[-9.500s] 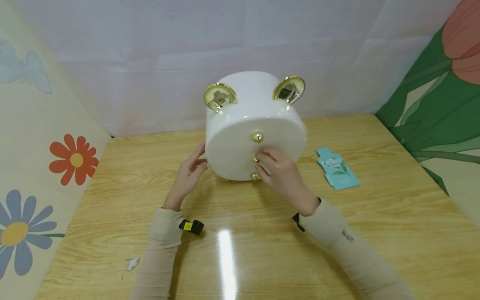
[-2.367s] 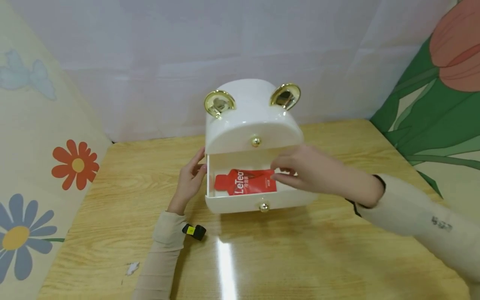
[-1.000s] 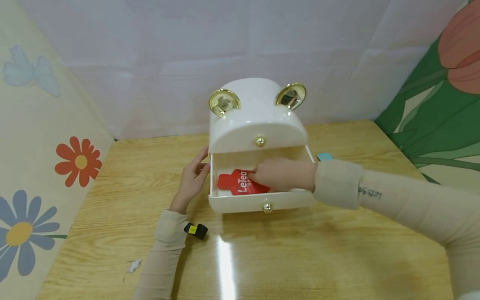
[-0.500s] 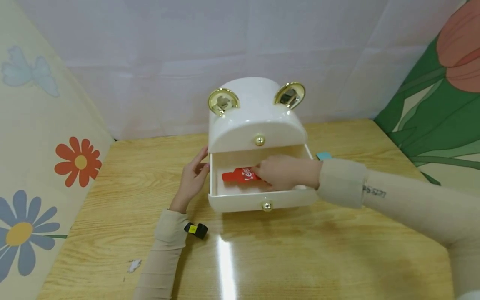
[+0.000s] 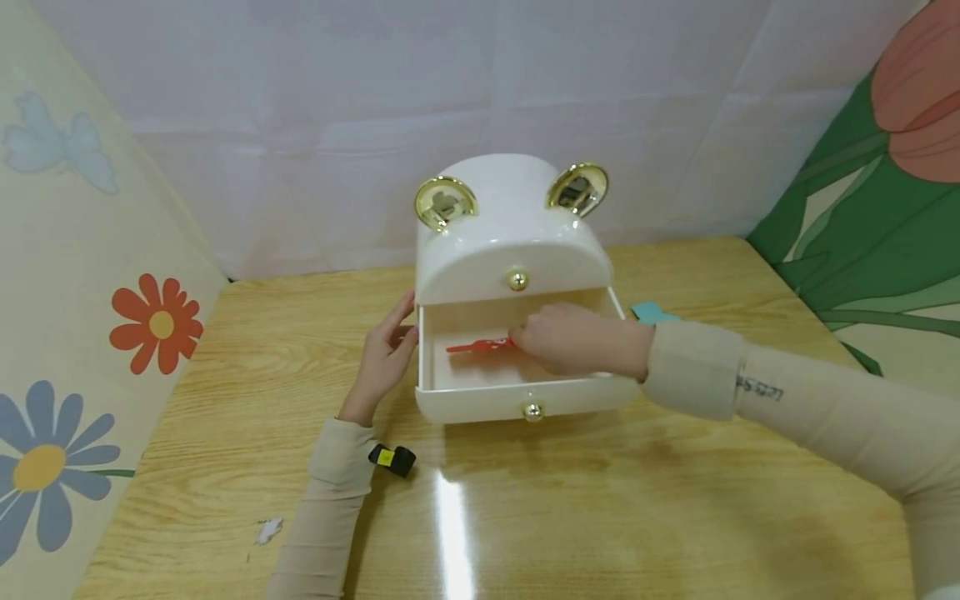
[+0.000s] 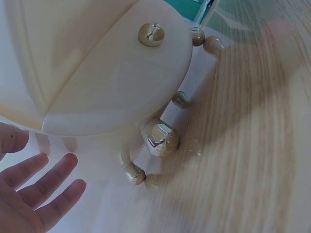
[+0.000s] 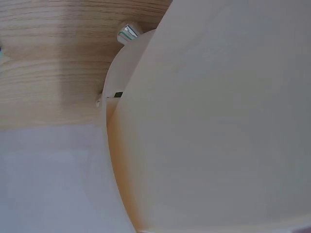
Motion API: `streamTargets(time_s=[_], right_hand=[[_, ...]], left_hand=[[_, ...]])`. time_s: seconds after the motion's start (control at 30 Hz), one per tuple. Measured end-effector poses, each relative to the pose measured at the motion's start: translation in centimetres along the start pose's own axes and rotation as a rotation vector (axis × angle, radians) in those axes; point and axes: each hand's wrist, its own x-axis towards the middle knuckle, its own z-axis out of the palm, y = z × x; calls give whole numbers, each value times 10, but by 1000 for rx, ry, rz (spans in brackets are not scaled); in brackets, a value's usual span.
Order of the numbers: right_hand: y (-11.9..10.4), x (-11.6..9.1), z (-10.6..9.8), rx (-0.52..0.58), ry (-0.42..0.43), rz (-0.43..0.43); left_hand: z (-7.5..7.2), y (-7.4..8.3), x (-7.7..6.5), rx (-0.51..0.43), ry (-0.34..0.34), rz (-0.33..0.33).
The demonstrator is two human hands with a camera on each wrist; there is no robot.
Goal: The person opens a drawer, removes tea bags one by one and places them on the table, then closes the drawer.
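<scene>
A white box with gold round ears stands on the table, its middle drawer pulled out. In that drawer my right hand pinches the right end of a red pouch marked LeTea, now turned almost edge-on; the hand covers that end. My left hand rests at the box's left side, fingers loosely spread. In the left wrist view, the left hand has its fingertips near the white wall, and gold knobs and ball feet show. White plastic fills much of the right wrist view.
A teal pouch lies right of the box, partly behind the right sleeve. A black wrist camera sits at my left wrist. The wooden table meets a pale cloth behind.
Since the earliest frame, the middle drawer has been pulled out. The right hand has reached in, taken hold of the red pouch and tipped it from flat to nearly edge-on. The left hand stays put.
</scene>
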Motion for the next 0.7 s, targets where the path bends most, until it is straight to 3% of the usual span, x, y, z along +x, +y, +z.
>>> streamTargets(time_s=[0.23,0.7], right_hand=[[-1,-2,-2,-13,29,24],[-7,-17,-7,-77,167,81]], left_hand=[[1,-1,1,-9,-1,1],[0,-4,-1,-20,-16,8]])
